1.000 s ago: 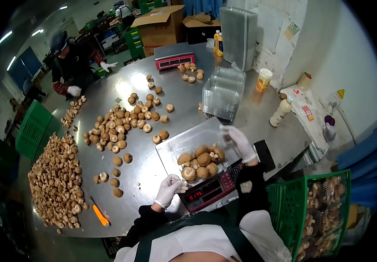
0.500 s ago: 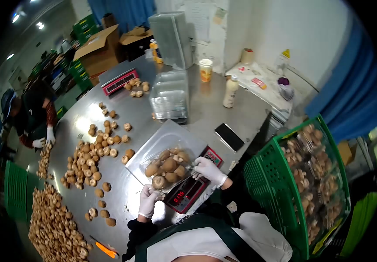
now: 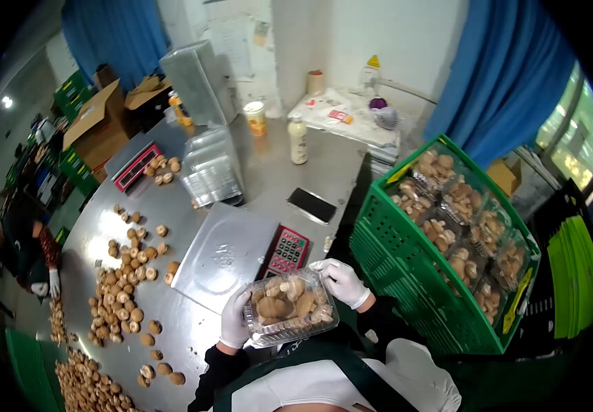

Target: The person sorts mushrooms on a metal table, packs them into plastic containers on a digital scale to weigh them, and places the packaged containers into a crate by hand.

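A clear plastic box of brown mushrooms [image 3: 289, 309] is held up in front of my body, tilted a little. Gloved in white, my left hand [image 3: 234, 319] is closed on its left side. My right hand [image 3: 343, 283], gloved too, has its fingers bent on the box's upper right corner. Just beyond the box stands a weighing scale with a bare metal plate [image 3: 222, 250] and a red keypad [image 3: 289, 248]. Loose mushrooms [image 3: 116, 299] lie on the steel table left of the scale.
To my right stands a green crate [image 3: 406, 240] filled with packed mushroom boxes. Behind the scale are stacked clear trays [image 3: 210, 168], a phone [image 3: 312, 205], a bottle [image 3: 298, 141] and a cup [image 3: 255, 118]. A co-worker [image 3: 25, 240] bends over mushrooms at far left.
Both hands have lifted the mushroom box off the scale plate and brought it toward my body. My view has turned to the right, showing more of the green crate.
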Demonstrator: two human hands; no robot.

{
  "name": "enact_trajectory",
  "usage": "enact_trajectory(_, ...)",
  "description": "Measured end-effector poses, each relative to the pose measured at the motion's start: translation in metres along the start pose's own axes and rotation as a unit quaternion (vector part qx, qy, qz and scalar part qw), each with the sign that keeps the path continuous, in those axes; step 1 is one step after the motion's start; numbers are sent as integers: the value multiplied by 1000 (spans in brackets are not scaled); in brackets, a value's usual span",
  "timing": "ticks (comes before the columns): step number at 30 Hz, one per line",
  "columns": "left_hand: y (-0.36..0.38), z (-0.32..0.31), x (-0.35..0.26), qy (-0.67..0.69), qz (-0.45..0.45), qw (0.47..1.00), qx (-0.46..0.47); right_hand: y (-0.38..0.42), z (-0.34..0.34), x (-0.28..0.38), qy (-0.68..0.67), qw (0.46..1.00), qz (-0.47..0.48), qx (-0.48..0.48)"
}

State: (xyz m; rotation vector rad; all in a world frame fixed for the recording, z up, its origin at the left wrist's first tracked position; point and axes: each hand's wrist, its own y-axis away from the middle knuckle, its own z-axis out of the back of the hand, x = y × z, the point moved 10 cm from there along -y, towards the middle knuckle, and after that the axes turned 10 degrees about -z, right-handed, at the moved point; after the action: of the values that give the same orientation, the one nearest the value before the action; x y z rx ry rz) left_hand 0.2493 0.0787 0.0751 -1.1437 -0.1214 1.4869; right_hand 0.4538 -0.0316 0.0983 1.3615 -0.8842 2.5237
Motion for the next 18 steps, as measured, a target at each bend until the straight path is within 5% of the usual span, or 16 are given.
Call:
enact_trajectory(1,1,-7,8,32,81,996,5,8,10,-5,-46,998,-36,-15)
enact_trajectory(2,-4,-15,6,260,176,948,-56,19,16,-21,-140,987,-76,-25)
enact_trajectory(4,-8,-50,4,383,185,905,0,37,21,-26,-374,915,-151,21)
enact_trajectory(6,13,-108,19,373,190,898,137,45,31,9,-405,897,-172,41)
enact_trajectory(7,-4,-109,-18,267,67,940,203,54,31,12,-369,905,-206,46)
enact_trajectory(10,-24,-136,-68,358,102,879,299,77,69,1,-475,851,-204,-90)
enact_trajectory(11,-31,-142,-83,340,45,880,330,83,95,5,-510,818,-222,-145)
enact_trajectory(12,-41,-140,-100,373,30,867,328,86,126,9,-449,854,-213,-156)
enact_trajectory(14,-36,-143,-79,376,92,872,300,114,194,2,-415,826,-255,-285)
enact_trajectory(15,-35,-141,-64,357,108,883,285,120,234,14,-317,865,-222,-320)
enact_trajectory(18,-15,-134,-12,441,221,857,149,150,301,11,-368,821,-236,-367)
